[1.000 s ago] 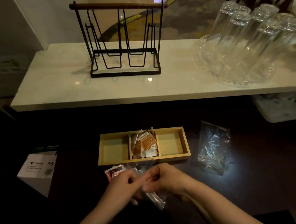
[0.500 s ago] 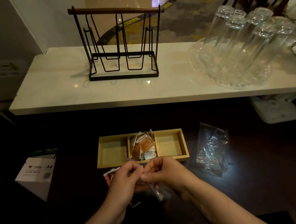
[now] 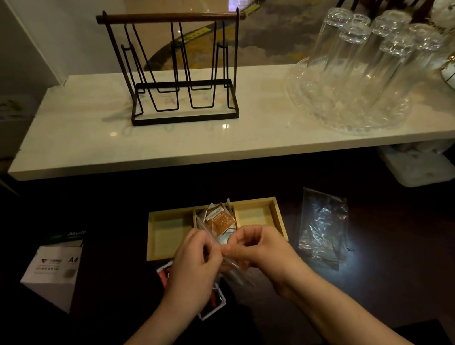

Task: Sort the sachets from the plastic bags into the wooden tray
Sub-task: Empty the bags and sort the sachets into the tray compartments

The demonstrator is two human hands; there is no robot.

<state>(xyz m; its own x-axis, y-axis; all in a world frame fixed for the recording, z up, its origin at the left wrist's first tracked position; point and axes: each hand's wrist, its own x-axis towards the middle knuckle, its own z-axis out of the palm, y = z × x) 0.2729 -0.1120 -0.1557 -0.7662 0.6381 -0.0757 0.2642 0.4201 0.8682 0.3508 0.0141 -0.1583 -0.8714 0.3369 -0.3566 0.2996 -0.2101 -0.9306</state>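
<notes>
Our left hand (image 3: 195, 270) and right hand (image 3: 258, 249) each pinch the same clear plastic bag (image 3: 232, 270), just in front of the wooden tray (image 3: 276, 218); orange sachets (image 3: 219, 220) fill its middle compartment, and an empty bag (image 3: 322, 224) lies to the right

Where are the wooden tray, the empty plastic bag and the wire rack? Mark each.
wooden tray (image 3: 167, 235): head view, left compartment floor.
empty plastic bag (image 3: 322, 225): head view, its crumpled middle.
wire rack (image 3: 169, 17): head view, wooden top bar.
</notes>
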